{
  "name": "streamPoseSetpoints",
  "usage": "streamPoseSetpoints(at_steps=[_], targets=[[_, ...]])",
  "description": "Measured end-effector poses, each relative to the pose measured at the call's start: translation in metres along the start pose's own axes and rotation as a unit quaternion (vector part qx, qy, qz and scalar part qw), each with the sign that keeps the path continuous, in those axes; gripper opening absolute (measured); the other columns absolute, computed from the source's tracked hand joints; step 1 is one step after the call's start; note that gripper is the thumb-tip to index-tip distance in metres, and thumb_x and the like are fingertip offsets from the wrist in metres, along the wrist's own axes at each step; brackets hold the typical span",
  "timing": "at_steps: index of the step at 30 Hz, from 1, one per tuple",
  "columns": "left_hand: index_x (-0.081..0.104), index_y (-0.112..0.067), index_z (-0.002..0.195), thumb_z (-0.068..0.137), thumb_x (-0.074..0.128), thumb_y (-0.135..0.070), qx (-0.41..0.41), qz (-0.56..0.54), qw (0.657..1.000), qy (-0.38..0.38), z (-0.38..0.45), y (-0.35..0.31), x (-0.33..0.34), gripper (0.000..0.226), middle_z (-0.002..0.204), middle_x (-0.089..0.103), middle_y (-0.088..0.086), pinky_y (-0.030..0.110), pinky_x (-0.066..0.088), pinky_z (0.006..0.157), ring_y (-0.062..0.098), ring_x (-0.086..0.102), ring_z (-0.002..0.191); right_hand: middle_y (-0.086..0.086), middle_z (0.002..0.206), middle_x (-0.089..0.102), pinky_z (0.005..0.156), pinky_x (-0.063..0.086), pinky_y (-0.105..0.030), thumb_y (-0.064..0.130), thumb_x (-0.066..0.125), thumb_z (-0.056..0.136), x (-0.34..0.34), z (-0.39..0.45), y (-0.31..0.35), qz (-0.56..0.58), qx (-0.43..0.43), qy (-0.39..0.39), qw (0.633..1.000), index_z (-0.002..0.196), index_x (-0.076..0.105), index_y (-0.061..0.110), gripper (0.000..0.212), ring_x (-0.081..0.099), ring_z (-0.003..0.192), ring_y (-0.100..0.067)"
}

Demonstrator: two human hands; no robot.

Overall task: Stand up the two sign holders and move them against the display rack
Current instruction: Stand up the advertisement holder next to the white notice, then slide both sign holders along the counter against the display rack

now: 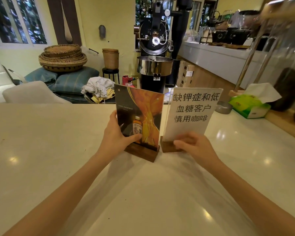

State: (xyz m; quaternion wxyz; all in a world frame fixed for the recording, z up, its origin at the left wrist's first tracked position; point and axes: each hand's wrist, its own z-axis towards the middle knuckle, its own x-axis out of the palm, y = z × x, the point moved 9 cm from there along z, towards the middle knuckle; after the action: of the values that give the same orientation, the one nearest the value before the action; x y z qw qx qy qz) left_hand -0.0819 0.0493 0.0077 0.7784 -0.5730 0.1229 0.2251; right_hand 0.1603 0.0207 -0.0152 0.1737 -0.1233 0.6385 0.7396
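Two acrylic sign holders on dark wooden bases stand side by side on the pale counter. The left sign holder shows an orange and black bottle advert and stands upright. My left hand grips its lower left edge, thumb on the front. The right sign holder carries a white sheet with black Chinese writing and leans slightly. My right hand holds its lower edge just above the wooden base. A display rack with slanted metal poles rises at the right, beyond both signs.
A green tissue box and a small metal dish sit on the counter right of the signs, near the rack's foot. Behind the counter stand a black coffee roaster, stacked woven baskets and cushions.
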Motion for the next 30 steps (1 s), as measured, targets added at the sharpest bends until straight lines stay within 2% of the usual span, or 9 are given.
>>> streamPoseSetpoints(at_steps=[2,4,6,8,11,13,19,23,30], targets=[[0.02,-0.022,0.134,0.061,0.08,-0.022,0.008,-0.011,1.0,-0.006,-0.001,-0.003,0.001,0.094,0.139,0.043,0.005,0.025,0.038,0.091,0.014,0.043,0.121,-0.005,0.085,0.066,0.069,0.056,-0.029,0.014,0.07,0.074,-0.034,-0.001,-0.008,0.063,0.018,-0.115,0.991,0.094,0.057,0.012,0.024,0.066,0.085,-0.026],[0.02,-0.023,0.134,0.062,0.08,-0.022,0.009,-0.008,1.0,-0.01,-0.001,-0.002,0.0,0.094,0.139,0.042,0.005,0.028,0.039,0.092,0.018,0.043,0.124,0.0,0.084,0.06,0.07,0.054,-0.032,0.015,0.073,0.072,-0.069,-0.006,-0.008,0.047,0.014,-0.23,0.972,0.097,0.051,0.013,0.033,0.061,0.083,-0.024],[0.023,-0.022,0.134,0.063,0.079,-0.022,0.009,0.007,1.0,-0.016,-0.001,0.0,-0.003,0.09,0.138,0.044,0.006,0.032,0.042,0.093,0.023,0.045,0.124,-0.001,0.094,0.057,0.075,0.047,-0.031,0.017,0.074,0.072,-0.088,-0.003,-0.009,0.01,0.014,-0.26,0.965,0.106,0.048,0.014,0.043,0.056,0.089,-0.02],[0.026,-0.02,0.133,0.065,0.078,-0.022,0.01,0.021,1.0,-0.021,0.0,0.001,-0.007,0.085,0.136,0.047,0.008,0.038,0.045,0.094,0.026,0.047,0.122,-0.001,0.107,0.056,0.081,0.043,-0.03,0.015,0.069,0.076,-0.087,0.01,-0.01,0.009,0.021,-0.189,0.982,0.113,0.048,0.013,0.043,0.054,0.098,-0.019],[0.031,-0.02,0.132,0.069,0.075,-0.019,0.0,0.021,1.0,-0.022,0.001,0.004,-0.013,0.077,0.133,0.05,0.012,0.045,0.049,0.092,0.029,0.051,0.118,0.0,0.113,0.057,0.091,0.043,-0.034,0.011,0.062,0.081,-0.068,0.025,-0.016,0.027,0.047,-0.039,0.998,0.117,0.048,0.017,0.038,0.054,0.105,-0.021],[0.033,-0.019,0.132,0.071,0.073,-0.019,-0.004,0.023,1.0,-0.019,0.002,0.005,-0.016,0.073,0.13,0.053,0.013,0.045,0.049,0.09,0.03,0.053,0.116,0.001,0.114,0.057,0.093,0.045,-0.037,0.01,0.061,0.082,-0.064,0.03,-0.017,0.017,0.055,-0.004,0.998,0.118,0.049,0.019,0.039,0.054,0.104,-0.022],[0.036,-0.017,0.128,0.074,0.07,-0.022,0.012,0.035,0.999,-0.01,0.004,0.005,-0.015,0.065,0.122,0.058,0.014,0.033,0.046,0.08,0.018,0.053,0.1,-0.001,0.109,0.063,0.078,0.051,-0.031,0.004,0.064,0.078,-0.064,0.039,-0.018,0.032,0.066,0.027,0.997,0.12,0.055,0.017,0.044,0.059,0.102,-0.023],[0.035,-0.017,0.127,0.073,0.07,-0.025,0.02,0.047,0.999,-0.001,0.007,0.005,-0.013,0.065,0.12,0.058,0.012,0.032,0.044,0.081,0.013,0.049,0.096,-0.004,0.113,0.061,0.085,0.051,-0.04,0.0,0.063,0.078,-0.068,0.039,-0.021,0.015,0.077,0.025,0.997,0.121,0.055,0.014,0.046,0.057,0.103,-0.025],[0.035,-0.017,0.127,0.074,0.069,-0.027,0.031,0.052,0.998,0.025,0.023,-0.002,0.014,0.064,0.121,0.058,0.013,0.035,0.046,0.083,0.014,0.049,0.095,-0.004,0.113,0.062,0.086,0.052,-0.04,-0.001,0.062,0.078,-0.09,0.025,-0.031,0.011,0.08,-0.017,0.997,0.123,0.054,0.011,0.047,0.058,0.105,-0.026]])
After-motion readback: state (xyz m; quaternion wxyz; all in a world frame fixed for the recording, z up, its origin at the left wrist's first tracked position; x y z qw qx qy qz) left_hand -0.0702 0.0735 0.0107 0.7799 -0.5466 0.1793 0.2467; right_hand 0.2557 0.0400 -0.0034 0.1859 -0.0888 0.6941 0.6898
